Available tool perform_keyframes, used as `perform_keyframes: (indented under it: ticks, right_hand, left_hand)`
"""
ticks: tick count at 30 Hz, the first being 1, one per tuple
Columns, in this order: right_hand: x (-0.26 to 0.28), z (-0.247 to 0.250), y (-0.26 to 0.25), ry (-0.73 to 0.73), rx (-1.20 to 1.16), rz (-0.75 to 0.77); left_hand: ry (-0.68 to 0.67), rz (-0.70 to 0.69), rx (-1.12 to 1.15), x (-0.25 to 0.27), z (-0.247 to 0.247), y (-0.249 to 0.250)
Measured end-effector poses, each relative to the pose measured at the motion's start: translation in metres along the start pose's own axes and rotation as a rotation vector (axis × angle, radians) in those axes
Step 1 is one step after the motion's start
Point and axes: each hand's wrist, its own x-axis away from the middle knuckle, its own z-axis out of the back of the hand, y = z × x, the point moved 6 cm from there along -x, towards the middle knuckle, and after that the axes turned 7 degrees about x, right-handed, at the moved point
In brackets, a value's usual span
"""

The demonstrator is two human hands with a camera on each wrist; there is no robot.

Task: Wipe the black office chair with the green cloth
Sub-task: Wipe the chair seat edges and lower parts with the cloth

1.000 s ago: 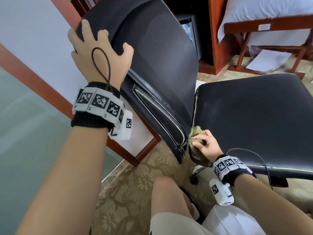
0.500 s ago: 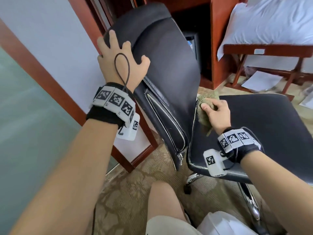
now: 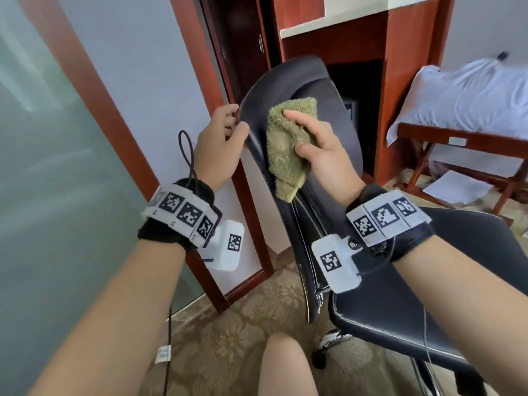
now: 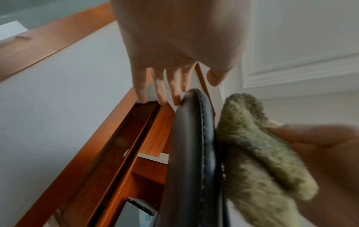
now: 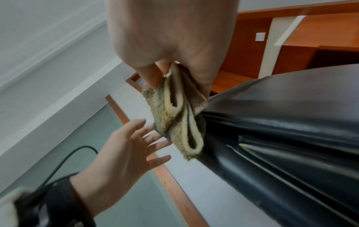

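Note:
The black office chair's backrest (image 3: 328, 110) stands tilted in the middle of the head view, with its seat (image 3: 428, 281) at the lower right. My right hand (image 3: 323, 150) pinches the folded green cloth (image 3: 285, 144) between thumb and fingers and holds it against the upper front of the backrest. In the right wrist view the cloth (image 5: 174, 115) hangs in folds from my right hand (image 5: 170, 38) beside the black leather (image 5: 291, 122). My left hand (image 3: 225, 138) is at the backrest's left edge. Its fingers (image 4: 161, 92) lie straight and spread beside the stitched edge (image 4: 190, 153).
A wall with a red-brown wooden frame (image 3: 114, 124) runs close on the left. A wooden cabinet (image 3: 400, 81) stands behind the chair. A bed with white bedding (image 3: 471, 104) and a wooden stand (image 3: 457, 144) are at the right, with papers (image 3: 454, 187) on the patterned carpet. My knee (image 3: 285, 364) is below.
My right hand has carried the cloth up from the seat's rear edge to the upper backrest. My left hand has slid from the backrest's top to its left edge and straightened its fingers.

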Motion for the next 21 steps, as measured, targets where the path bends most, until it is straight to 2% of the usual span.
perform_keyframes:
  ticks: [4,6,8,11,15,18,20,21]
  right_hand:
    - [-0.006,-0.015,-0.019,0.033,0.108,0.140]
    - [-0.014,-0.018,-0.022,0.047,0.146,0.153]
    - [-0.022,-0.019,-0.022,0.021,0.116,0.146]
    - [-0.023,-0.018,-0.024,-0.055,-0.051,0.164]
    - [-0.030,-0.020,-0.026,-0.084,-0.027,0.148]
    - [-0.038,-0.022,-0.021,-0.104,0.031,0.096]
    - [-0.043,-0.020,-0.019,-0.091,-0.011,0.037]
    - [-0.045,-0.018,-0.019,-0.070,-0.017,0.023]
  left_hand:
    - [-0.002,0.107,0.239,-0.001,0.008,-0.005]
    - [-0.015,0.123,0.287,-0.003,0.011,-0.003]
    - [-0.044,0.098,0.278,-0.004,0.010,0.003]
    - [-0.037,0.022,0.207,-0.010,0.007,0.011]
    - [0.090,-0.051,0.232,-0.018,0.017,0.021]
    - [0.128,-0.023,0.216,-0.025,0.020,0.017]
    - [0.229,-0.006,0.154,-0.025,0.021,0.014]
    - [0.307,-0.056,0.085,-0.022,0.025,0.018]
